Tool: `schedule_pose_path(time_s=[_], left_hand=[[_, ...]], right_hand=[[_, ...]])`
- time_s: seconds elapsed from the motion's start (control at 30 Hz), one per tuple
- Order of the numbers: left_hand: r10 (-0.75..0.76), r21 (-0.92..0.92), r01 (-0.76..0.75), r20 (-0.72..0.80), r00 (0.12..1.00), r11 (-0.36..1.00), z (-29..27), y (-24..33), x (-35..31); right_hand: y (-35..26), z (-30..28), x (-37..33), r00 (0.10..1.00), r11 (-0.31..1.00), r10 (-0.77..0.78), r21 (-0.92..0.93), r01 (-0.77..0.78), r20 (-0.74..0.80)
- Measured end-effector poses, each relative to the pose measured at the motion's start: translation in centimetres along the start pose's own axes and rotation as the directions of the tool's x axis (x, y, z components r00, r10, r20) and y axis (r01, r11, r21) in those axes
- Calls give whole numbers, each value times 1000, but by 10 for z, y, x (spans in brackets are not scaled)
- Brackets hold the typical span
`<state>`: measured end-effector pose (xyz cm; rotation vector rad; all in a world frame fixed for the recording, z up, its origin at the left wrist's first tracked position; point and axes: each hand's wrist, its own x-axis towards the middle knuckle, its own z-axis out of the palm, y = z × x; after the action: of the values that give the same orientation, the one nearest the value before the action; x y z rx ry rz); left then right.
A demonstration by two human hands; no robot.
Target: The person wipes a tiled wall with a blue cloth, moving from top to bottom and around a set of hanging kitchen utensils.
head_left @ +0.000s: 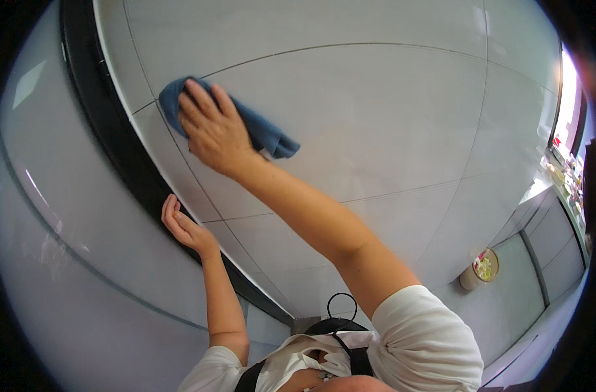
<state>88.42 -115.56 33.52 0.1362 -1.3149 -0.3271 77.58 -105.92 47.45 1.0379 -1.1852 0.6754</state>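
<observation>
My right hand lies spread over a folded blue cloth, pressing it against the grey tiled wall. One end of the cloth bunches up past my fingertips, and the other end sticks out beyond my wrist. My left hand is lower and further left, beside the black frame that borders the tiles. Its fingers are loosely curved with the palm turned inward, and nothing shows in it. Whether it touches the frame I cannot tell.
Left of the frame stands a glossy pale panel. At the lower right a bin with scraps in it is on the floor. A ledge with small colourful items runs beneath a bright window on the far right.
</observation>
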Motion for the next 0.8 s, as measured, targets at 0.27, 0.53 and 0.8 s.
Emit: schedule_pose_path(time_s=[0.27,0.53,0.8], left_hand=[[-26,-39,24,-40,999,999,29,-21,-45],[356,-250,-304,201,912,919,38,-28,-181],[452,-387,-360,178,874,849,43,-34,-329]], right_hand=[[10,-27,-145,984,999,38,6,-39,172],[65,-116,-362,949,937,255,-289,-195,186],[106,-167,-512,965,903,193,-416,-104,177]])
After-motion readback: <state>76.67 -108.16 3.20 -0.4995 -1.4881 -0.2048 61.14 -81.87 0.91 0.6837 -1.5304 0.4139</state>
